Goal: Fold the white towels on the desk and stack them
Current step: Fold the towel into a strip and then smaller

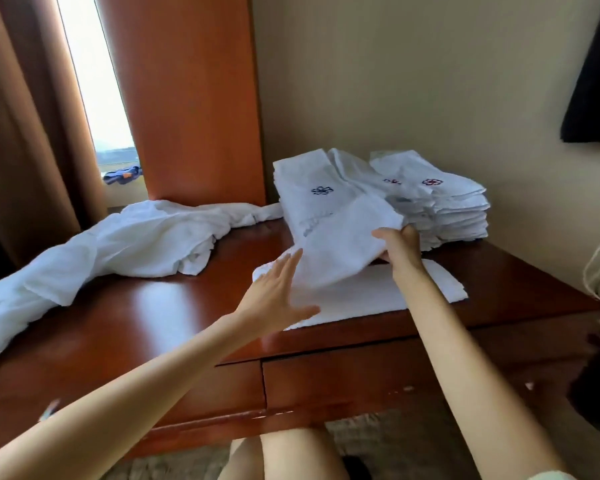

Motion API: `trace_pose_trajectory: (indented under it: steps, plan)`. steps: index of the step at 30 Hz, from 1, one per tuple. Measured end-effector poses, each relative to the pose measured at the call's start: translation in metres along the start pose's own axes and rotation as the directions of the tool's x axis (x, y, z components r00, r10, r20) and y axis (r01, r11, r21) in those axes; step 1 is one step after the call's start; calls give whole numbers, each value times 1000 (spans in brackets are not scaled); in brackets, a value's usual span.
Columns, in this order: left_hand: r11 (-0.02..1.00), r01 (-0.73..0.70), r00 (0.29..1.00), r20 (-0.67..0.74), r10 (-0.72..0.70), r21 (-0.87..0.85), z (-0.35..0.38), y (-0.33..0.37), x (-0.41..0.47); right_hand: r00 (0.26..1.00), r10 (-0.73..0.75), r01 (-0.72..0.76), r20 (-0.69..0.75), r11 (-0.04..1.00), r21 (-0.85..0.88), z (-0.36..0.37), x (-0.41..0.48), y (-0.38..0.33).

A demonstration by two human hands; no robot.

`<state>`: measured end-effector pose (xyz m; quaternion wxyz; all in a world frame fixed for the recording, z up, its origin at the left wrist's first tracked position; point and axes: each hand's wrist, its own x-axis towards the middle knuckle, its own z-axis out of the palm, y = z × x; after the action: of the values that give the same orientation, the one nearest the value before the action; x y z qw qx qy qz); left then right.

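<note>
Head view. A white terry towel (378, 296) is shown on the right half of a reddish-brown polished wooden desk (153, 323), close to the front edge. Its lower layer lies flat on the desktop, while its upper layer stands clear of it and slopes up toward the back.

The far right edge of this upper layer is gripped by the right hand (400, 249). The thumb is laid on top of the cloth and the other fingers are curled beneath and behind it, so that the edge is pinched between them.

The left hand (278, 292) is held flat, with the palm turned toward the towel. Its four fingers (291, 263) are straight and close together, and the thumb is spread away to the right above the flat layer. The fingertips are seen at the left edge of the lifted layer; whether the cloth is actually touched cannot be told.

Two stacks of folded white towels (447, 209) are set side by side at the back right of the desk, near the beige wall (395, 81). The left stack is marked with a dark blue embroidered flower and the right with red ones.

A heap of rumpled unfolded white towels (118, 244) is spread over the left half of the desk, apart from the towel in hand. Brown curtains (25, 133) and an orange wooden panel (187, 98) are seen behind.
</note>
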<state>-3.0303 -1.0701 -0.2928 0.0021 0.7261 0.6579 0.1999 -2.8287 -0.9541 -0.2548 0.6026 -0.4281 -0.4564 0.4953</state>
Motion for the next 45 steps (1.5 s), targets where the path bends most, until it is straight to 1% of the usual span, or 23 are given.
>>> trace_pose_trajectory:
  steps: [2,4,8,11,14,16,18,19,21,23,25,27,29,31,33,35,37,39,40,41,43,44,45]
  plan:
    - [997,-28,999,29,26,71,24,15,10,998,47,-51,-40,994,-92,-52,14,8]
    - [996,-55,998,-12,56,71,42,25,16,995,83,-95,-61,968,-233,-87,27,23]
    - [998,-66,992,-106,66,1,57,25,25,997,23,-56,-78,889,-454,-110,47,44]
    - [998,-36,991,-129,41,42,54,13,28,992,-129,117,-12,931,-346,-114,55,45]
    - [991,-101,991,-83,108,89,50,1,27,972,-224,194,-76,938,-286,-121,56,41]
    - [970,-197,980,14,197,139,50,-6,25,973,-215,147,-89,864,-481,-126,56,44]
    - [951,-252,967,97,237,179,50,-9,23,991,-123,50,-49,690,-722,-131,54,49]
    - [947,-258,964,123,237,191,49,-9,22,995,-96,32,-37,632,-774,-134,54,50]
    - [946,-252,962,163,221,205,46,-9,22,992,-121,42,-41,616,-787,-135,52,46]
    - [962,-216,963,200,182,165,38,-7,23,984,-165,61,-65,660,-749,-133,51,38]
    - [992,-119,971,214,106,47,28,-4,23,980,-187,83,-68,696,-713,-131,50,34]
    - [989,16,987,162,8,-147,21,3,23,990,-137,63,-42,678,-733,-134,51,30]
    - [943,109,991,-36,-127,-313,19,6,27,1000,-11,-9,-19,577,-817,-141,55,28]
    - [881,245,932,-151,-329,-404,17,2,35,992,123,-74,-15,490,-869,-148,60,26]
    - [727,449,856,16,-517,-520,13,-3,43,975,224,-130,-12,521,-844,-149,66,23]
    - [573,616,769,255,-586,-540,10,-7,48,955,298,-173,-9,532,-829,-145,70,19]
    - [435,690,705,400,-586,-578,9,-12,54,928,372,-182,-15,419,-890,-139,75,12]
    - [353,711,675,448,-586,-609,7,-18,57,907,421,-173,-27,311,-935,-133,79,6]
    - [313,718,662,469,-585,-622,6,-19,57,898,438,-170,-24,297,-940,-132,80,4]
    - [257,721,649,496,-577,-644,3,-21,57,890,457,-174,-11,316,-933,-132,81,3]
    - [123,712,633,556,-538,-691,-4,-23,55,872,486,-189,55,439,-878,-136,81,2]
    - [91,693,650,566,-507,-715,-8,-23,54,862,495,-200,109,529,-825,-139,80,2]
    - [113,663,689,543,-481,-741,-13,-26,54,853,491,-202,179,625,-754,-141,79,3]
